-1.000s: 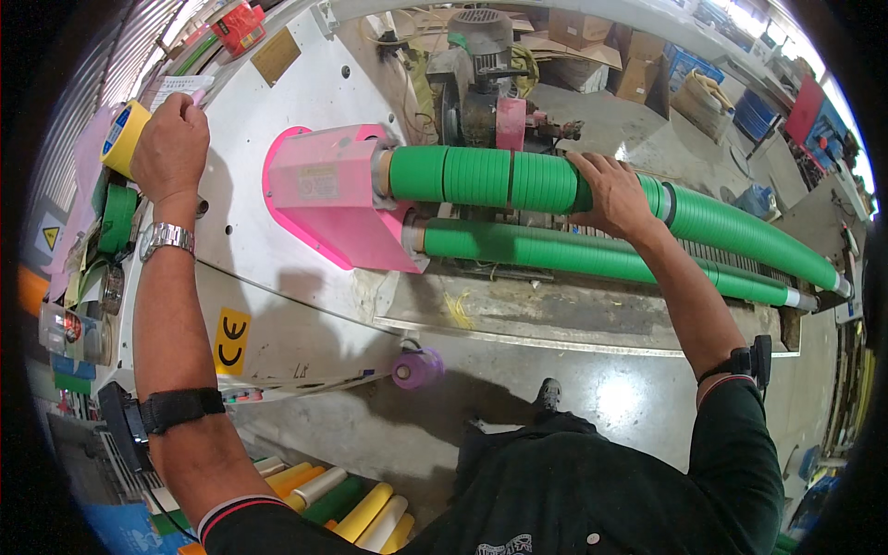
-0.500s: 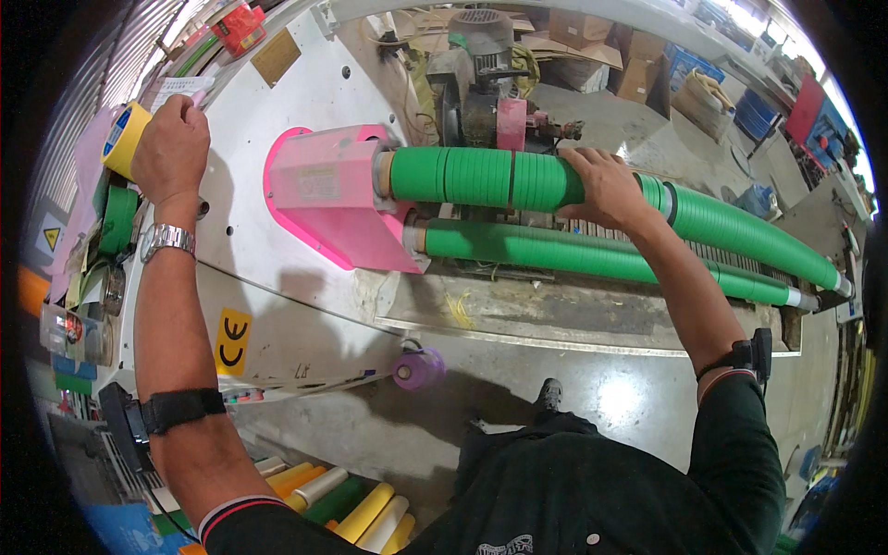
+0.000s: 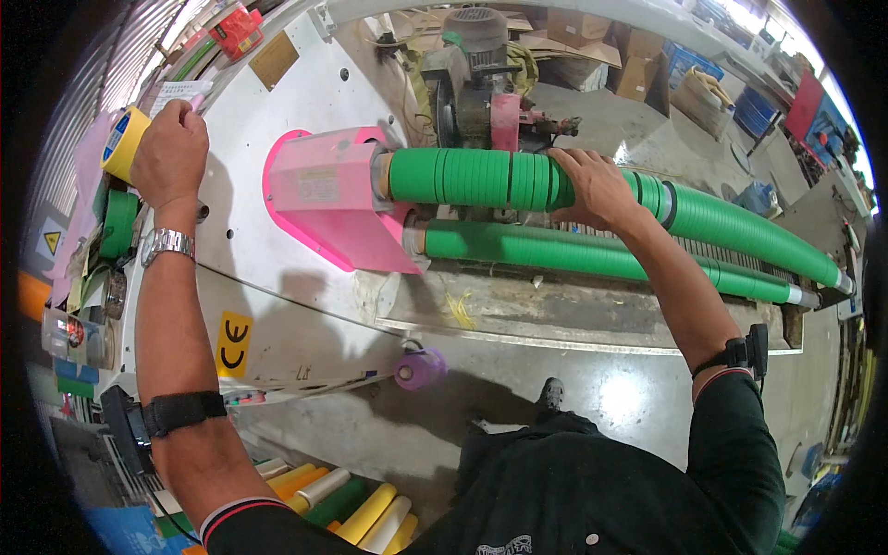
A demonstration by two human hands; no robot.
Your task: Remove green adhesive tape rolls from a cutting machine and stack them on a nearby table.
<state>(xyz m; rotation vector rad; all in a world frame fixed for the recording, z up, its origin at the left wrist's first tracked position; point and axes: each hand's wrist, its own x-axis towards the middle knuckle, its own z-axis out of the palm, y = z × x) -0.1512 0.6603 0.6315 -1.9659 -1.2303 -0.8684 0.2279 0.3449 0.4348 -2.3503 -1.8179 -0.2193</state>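
Note:
My left hand is closed at the white machine panel, beside a yellow tape roll. A small pink tip shows past its fingers, but what they grip is mostly hidden. My right hand curls over the upper row of green tape rolls, fingers on the far side, thumb on the near side. These rolls sit side by side on a long shaft coming out of a pink guard. Narrow dark gaps part some of them. Nearer me runs a second, thinner row of green rolls.
A metal ledge lies below the shafts. Behind them stand a motor and cardboard boxes. A purple object hangs under the machine's edge. Yellow, white and green rolls lie at lower left.
My right hand has shifted slightly left along the upper row of green tape rolls, and the gaps there have changed a little. My left hand stays nearly in place.

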